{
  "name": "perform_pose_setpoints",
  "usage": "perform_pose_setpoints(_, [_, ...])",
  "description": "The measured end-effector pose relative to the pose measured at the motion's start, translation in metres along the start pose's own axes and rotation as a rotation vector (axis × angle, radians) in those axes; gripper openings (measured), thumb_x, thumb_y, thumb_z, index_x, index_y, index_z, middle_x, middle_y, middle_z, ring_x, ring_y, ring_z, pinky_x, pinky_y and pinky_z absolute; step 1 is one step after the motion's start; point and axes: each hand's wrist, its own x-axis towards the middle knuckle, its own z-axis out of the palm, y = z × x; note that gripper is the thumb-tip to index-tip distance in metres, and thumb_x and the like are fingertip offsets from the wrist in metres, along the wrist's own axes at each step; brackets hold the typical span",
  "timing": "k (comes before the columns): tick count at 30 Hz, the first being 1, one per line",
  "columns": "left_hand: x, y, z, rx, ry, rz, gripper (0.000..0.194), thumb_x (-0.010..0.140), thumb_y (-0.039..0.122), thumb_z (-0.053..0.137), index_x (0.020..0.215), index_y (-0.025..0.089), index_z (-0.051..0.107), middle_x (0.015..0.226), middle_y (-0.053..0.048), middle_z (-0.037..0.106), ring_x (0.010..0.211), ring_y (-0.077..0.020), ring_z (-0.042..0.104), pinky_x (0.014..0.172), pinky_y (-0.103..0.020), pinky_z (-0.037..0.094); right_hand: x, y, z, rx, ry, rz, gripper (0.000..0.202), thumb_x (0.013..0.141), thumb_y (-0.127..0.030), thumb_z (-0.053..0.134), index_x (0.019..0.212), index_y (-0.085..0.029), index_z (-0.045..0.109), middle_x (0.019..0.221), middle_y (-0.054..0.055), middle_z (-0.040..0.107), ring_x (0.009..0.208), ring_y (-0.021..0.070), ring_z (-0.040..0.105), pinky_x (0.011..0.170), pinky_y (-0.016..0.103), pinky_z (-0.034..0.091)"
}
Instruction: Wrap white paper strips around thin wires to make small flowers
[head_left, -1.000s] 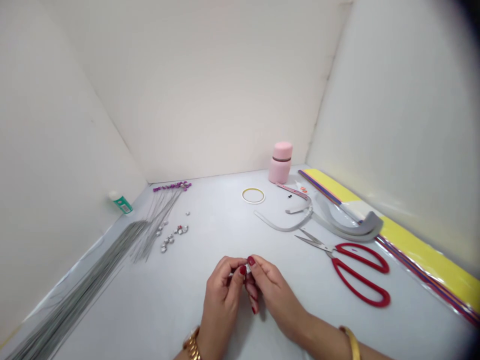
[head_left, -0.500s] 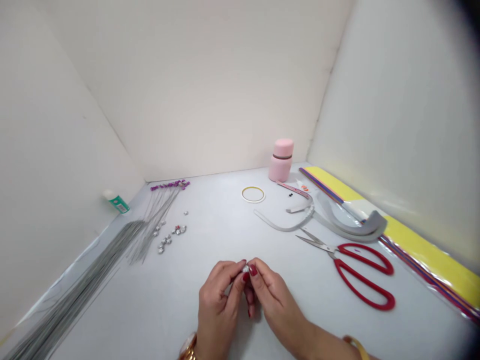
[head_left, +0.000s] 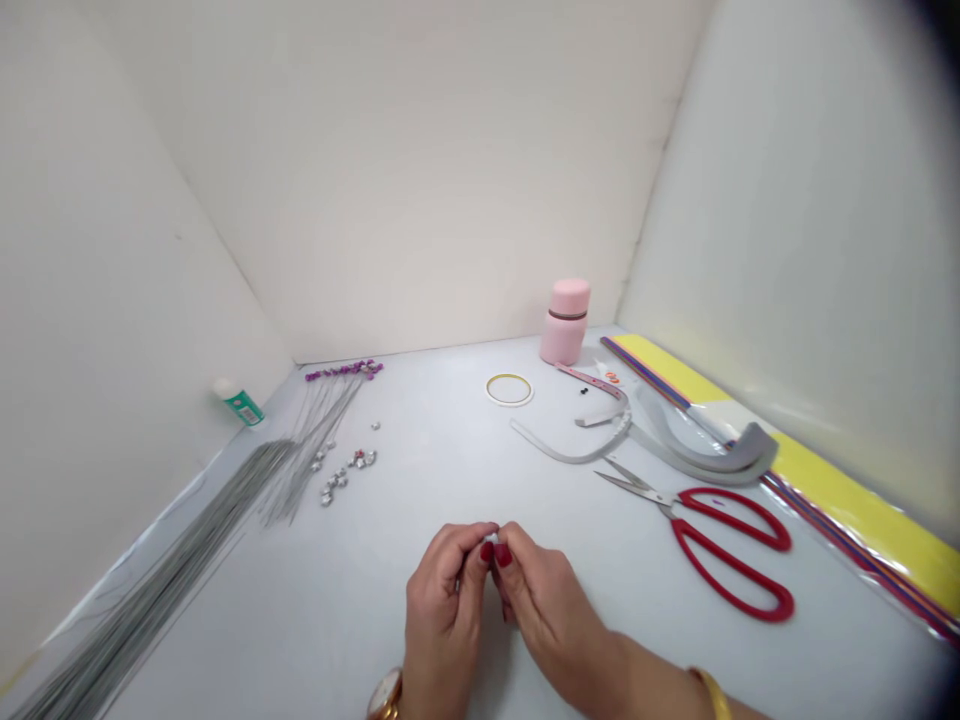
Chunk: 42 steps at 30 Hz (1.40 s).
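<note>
My left hand (head_left: pixel 448 595) and my right hand (head_left: pixel 551 600) meet at the near middle of the table. Between their thumbs and fingertips they pinch a small silvery-white piece (head_left: pixel 491 539), mostly covered by the fingers. Several small silver pieces (head_left: pixel 334 482) lie to the left, a red spot among them. Behind these are thin wires with purple tips (head_left: pixel 345 371). A thick bundle of grey wires (head_left: pixel 187 545) stretches along the left side. Right of my hands, scissors with red handles (head_left: pixel 731 555) lie with their blades parted.
A ring of tape (head_left: pixel 509 390) lies at the middle back, near a pink bottle (head_left: pixel 565 322). Curled pale strips (head_left: pixel 574 456) and yellow sheets (head_left: pixel 840 490) are on the right. A green-labelled tube (head_left: pixel 244 407) rests by the left wall. Walls enclose three sides.
My fingers have closed a little more around the small piece, and the lower fingers are more tucked in. The whole view has shifted slightly.
</note>
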Motion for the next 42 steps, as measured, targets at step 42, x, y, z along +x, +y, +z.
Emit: perform_pose_setpoints(42, [0.008, 0.004, -0.01, -0.185, -0.144, -0.077, 0.023, 0.083, 0.03, 0.046, 0.086, 0.019, 0.066, 0.07, -0.005, 0.062, 0.068, -0.0191, 0.061, 0.059, -0.03, 0.05, 0.001, -0.003, 0.001, 0.816, -0.111, 0.27, 0.03, 0.087, -0.035, 0.035, 0.065, -0.016, 0.044, 0.042, -0.008, 0.037, 0.028, 0.0034, 0.031, 0.03, 0.014, 0.029])
